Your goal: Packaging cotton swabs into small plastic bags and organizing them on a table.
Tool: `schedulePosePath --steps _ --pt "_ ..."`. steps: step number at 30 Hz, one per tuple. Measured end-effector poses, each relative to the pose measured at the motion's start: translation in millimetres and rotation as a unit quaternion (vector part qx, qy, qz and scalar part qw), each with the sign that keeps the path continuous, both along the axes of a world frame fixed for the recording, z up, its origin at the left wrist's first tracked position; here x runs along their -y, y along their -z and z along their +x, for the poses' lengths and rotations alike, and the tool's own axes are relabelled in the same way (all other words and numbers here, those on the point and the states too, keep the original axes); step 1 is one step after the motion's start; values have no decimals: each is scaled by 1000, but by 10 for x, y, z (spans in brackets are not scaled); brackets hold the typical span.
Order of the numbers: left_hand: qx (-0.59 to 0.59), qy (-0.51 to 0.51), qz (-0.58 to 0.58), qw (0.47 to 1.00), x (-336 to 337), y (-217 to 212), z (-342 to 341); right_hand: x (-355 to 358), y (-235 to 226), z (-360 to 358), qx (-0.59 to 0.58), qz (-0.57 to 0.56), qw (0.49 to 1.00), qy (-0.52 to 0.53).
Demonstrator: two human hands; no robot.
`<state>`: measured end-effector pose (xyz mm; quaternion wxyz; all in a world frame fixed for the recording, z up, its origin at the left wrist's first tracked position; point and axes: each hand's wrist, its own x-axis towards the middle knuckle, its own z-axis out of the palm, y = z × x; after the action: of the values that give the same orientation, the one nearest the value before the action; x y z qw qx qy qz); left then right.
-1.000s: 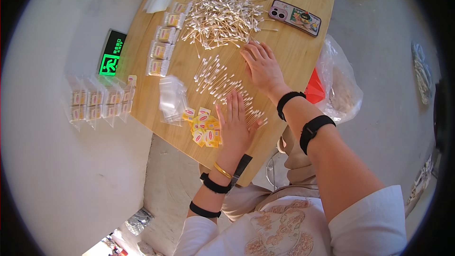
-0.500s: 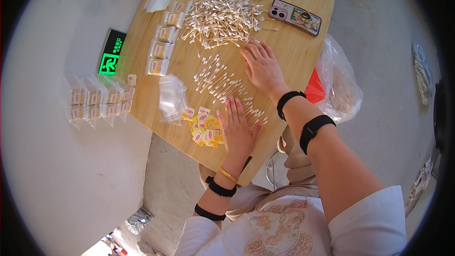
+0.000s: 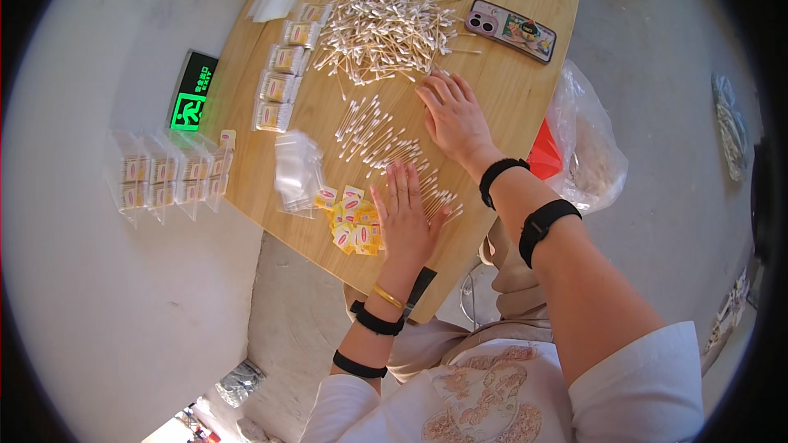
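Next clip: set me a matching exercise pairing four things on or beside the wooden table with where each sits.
Things:
1. phone
2. yellow labels
3. green lit sign
4. big heap of cotton swabs

Places:
A. beside the left hand, at the near table edge
B. far right corner of the table
C. off the table, along its left side
D. far middle of the table

Pairs: 1-B, 2-A, 3-C, 4-D

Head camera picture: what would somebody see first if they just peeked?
Probably the big heap of cotton swabs at the far end of the wooden table. Next, the left hand and right hand lying flat on smaller swab rows, with little yellow packets beside the left hand.
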<state>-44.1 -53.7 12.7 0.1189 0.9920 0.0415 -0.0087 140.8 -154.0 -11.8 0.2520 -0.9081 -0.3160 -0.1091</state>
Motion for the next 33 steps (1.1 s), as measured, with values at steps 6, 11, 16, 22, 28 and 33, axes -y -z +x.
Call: schedulePosePath --steps 6,11,16,22,28,33 --pt "-13 16 13 1000 -11 62 -13 -20 -2 -27 -3 -1 1000 1" --pt "41 -21 22 999 -173 -2 182 0 -10 -2 -1 -4 1000 2" --pt "7 -6 26 1000 -212 51 210 -6 -23 -10 -1 -9 1000 5" --pt "18 11 2 1000 -156 55 131 2 -26 -10 0 -2 1000 6" --pt "25 21 -20 999 -202 44 106 -6 -24 -12 0 -3 1000 5" --pt "33 37 -36 998 -202 36 82 3 -30 -4 -2 -5 1000 6"
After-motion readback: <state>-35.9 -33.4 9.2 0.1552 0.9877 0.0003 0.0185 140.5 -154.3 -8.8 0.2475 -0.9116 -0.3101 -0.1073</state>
